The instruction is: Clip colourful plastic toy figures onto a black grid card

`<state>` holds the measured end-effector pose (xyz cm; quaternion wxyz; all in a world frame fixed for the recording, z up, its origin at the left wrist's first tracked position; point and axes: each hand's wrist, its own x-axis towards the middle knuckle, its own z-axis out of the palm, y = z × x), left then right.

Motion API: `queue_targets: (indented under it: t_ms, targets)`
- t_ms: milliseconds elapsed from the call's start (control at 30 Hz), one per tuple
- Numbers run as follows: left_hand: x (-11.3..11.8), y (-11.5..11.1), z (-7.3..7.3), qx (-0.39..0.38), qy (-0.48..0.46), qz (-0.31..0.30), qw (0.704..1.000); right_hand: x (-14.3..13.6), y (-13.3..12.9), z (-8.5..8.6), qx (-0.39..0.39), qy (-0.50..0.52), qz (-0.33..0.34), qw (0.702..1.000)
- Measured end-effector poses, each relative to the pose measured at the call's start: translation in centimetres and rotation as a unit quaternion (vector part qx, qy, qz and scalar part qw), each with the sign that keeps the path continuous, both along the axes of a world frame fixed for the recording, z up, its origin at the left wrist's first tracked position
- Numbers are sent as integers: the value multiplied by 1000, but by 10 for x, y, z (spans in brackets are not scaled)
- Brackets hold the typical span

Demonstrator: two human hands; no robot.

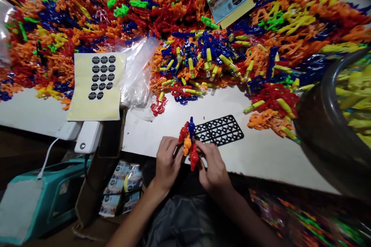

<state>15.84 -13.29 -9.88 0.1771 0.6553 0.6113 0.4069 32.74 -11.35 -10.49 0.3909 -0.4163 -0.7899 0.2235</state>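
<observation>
Near the table's front edge, my left hand point(168, 162) and my right hand point(213, 164) hold a small cluster of plastic figures point(187, 142) between them. Red, orange and blue pieces show in the cluster, standing up between the fingertips. Fingers of both hands are bent and closed on its sides. Just behind my right hand lies a black plastic grid of small rings point(223, 129) on the white table point(174, 123). A red piece with a yellow tube point(159, 106) lies farther back to the left.
A large heap of colourful plastic pieces point(95, 15) spans the back. Yellow sheet with black stickers point(95, 108), white power bank point(88, 137) and clear bags point(139, 73) sit left. A dark tub point(319, 123) of yellow packets stands right; a box of printed packets point(111, 197) is below left.
</observation>
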Motion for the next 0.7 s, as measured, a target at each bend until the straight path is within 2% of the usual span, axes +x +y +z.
queue_targets:
  t_ms: [233, 500, 700]
  targets:
    - [1, 0, 1, 4, 3, -5, 1000, -9, -8, 0, -38, 28, -57, 997]
    - [1, 1, -3, 21, 10, -13, 1000, -9, -8, 1, 1, 54, -40, 998]
    - [0, 0, -3, 21, 18, -16, 999, -5, -13, -10, -84, 94, -32, 991]
